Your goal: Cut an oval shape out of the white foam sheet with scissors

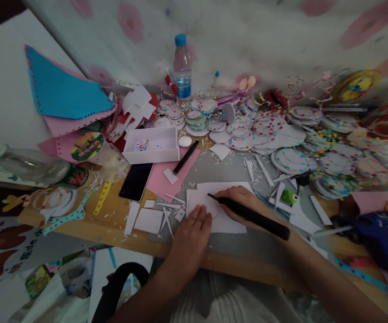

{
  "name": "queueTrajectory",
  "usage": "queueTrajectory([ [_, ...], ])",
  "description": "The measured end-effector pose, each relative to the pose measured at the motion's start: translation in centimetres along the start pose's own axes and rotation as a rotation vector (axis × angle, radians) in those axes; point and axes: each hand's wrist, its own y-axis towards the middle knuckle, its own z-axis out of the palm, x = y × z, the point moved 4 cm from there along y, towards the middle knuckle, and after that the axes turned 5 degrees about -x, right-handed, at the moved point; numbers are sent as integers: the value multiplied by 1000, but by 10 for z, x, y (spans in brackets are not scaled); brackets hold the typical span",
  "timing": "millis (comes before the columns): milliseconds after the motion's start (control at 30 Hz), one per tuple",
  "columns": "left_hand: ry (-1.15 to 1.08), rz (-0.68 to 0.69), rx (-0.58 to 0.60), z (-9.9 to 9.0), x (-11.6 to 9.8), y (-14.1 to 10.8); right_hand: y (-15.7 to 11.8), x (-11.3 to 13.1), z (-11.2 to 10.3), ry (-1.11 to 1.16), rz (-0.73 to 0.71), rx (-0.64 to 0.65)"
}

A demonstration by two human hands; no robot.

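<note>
A white sheet (229, 224) of paper or thin foam lies on a grey mat at the table's front, with a curved outline marked on it. My left hand (193, 233) rests flat on the sheet's lower left, fingers stretched out. In my right hand (239, 202) is a long black pen-shaped tool (259, 218) with a thick handle. Its narrow tip points left and meets the sheet near the outline, just above my left fingertips. Whether the tip is a blade or a writing point, I cannot tell.
White scraps (149, 220) surround the sheet. Behind are a white box (152, 154), a dark phone (136, 181), a marker (187, 156) and a blue-capped bottle (182, 67). Piles of decorated white discs (291, 160) cover the back right. A blue glue gun (374, 233) lies right.
</note>
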Motion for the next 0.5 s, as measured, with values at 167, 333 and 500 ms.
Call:
queueTrajectory([
  [167,-2,-6,-35,1,0,-2,11,8,2,-75,-158,96],
  [333,22,-15,-20,2,-1,-3,16,9,-4,28,-193,93],
  [500,15,-36,-9,4,-2,-4,11,10,-7,64,-196,69],
])
